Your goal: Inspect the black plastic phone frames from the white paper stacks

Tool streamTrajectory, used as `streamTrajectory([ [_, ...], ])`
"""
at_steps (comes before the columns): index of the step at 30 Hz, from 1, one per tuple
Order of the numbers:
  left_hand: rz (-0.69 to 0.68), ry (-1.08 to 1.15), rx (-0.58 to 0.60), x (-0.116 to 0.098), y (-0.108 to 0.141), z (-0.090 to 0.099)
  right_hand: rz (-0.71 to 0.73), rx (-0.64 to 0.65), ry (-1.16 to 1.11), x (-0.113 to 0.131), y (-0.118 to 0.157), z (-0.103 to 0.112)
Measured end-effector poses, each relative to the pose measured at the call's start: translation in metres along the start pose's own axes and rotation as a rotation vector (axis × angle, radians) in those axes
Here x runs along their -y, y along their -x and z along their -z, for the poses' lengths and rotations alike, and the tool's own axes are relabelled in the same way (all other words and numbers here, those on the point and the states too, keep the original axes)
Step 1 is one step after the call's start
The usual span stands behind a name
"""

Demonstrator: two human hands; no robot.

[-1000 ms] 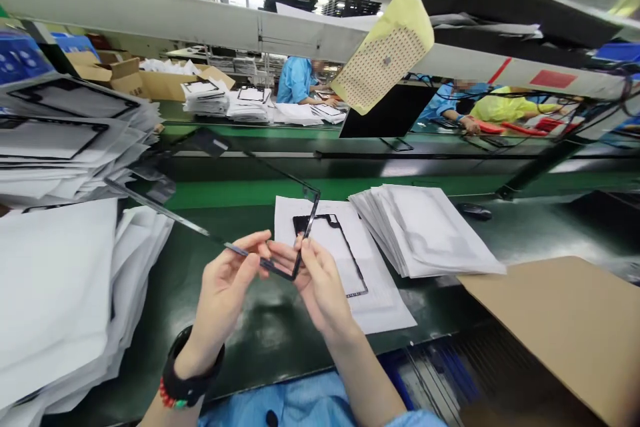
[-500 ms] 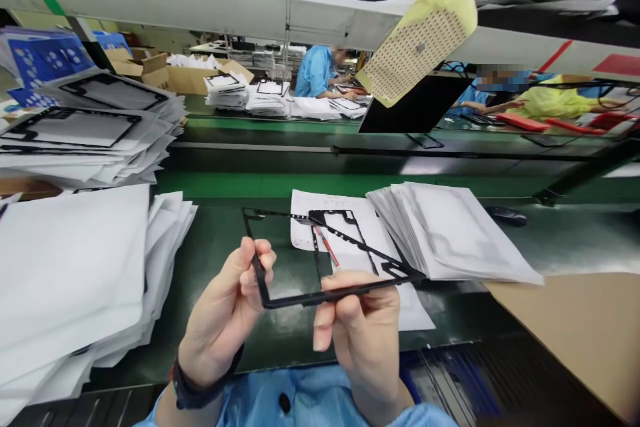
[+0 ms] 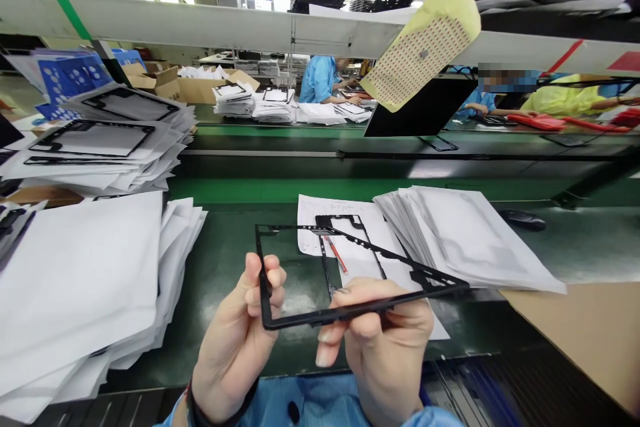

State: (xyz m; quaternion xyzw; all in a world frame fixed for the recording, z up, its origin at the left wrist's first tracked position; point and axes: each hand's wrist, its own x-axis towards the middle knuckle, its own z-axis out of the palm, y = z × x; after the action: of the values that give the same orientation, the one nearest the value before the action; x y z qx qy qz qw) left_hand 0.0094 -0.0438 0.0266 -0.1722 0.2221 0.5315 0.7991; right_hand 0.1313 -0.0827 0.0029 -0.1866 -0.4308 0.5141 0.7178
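A thin black rectangular frame is held up, tilted, above the green bench. My left hand pinches its left side between thumb and fingers. Along the near edge, my right hand grips the frame with fingers behind and thumb in front. Beyond it, a second black frame lies on white printed paper. A red pen rests there too, partly seen through the held frame.
White sleeves or sheets are piled high at left, with black frames on a stack behind. Another white stack lies right, near a black mouse and cardboard. A yellow dotted sheet hangs ahead. Co-workers sit beyond.
The held frame has turned, its right corner now reaching further right. Both hands keep their hold and appear slightly lower and further right, as the whole view has shifted too.
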Motion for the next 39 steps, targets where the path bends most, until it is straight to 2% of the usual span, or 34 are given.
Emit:
streamTrajectory([
  [9,0.009,0.036,-0.064,0.0,0.001,-0.001,-0.003,-0.002,0.021,0.002,-0.002,0.002],
  [19,0.019,0.1,-0.062,-0.004,0.005,-0.002,0.011,-0.055,0.06,0.008,-0.001,0.006],
  [22,0.021,0.135,-0.043,-0.009,-0.001,-0.002,0.019,-0.062,0.074,0.006,-0.003,0.001],
  [27,0.05,0.033,-0.055,-0.011,-0.019,0.001,0.08,-0.077,0.209,0.003,-0.006,-0.008],
  [33,0.05,-0.04,0.024,-0.011,-0.021,0.004,0.105,0.072,0.16,0.002,-0.005,-0.01],
  [36,0.05,-0.001,0.005,-0.012,-0.022,0.008,0.076,0.05,0.208,0.0,-0.002,-0.011],
  [39,0.11,0.067,0.067,-0.016,-0.025,0.015,0.093,0.016,0.324,0.001,-0.001,-0.012],
])
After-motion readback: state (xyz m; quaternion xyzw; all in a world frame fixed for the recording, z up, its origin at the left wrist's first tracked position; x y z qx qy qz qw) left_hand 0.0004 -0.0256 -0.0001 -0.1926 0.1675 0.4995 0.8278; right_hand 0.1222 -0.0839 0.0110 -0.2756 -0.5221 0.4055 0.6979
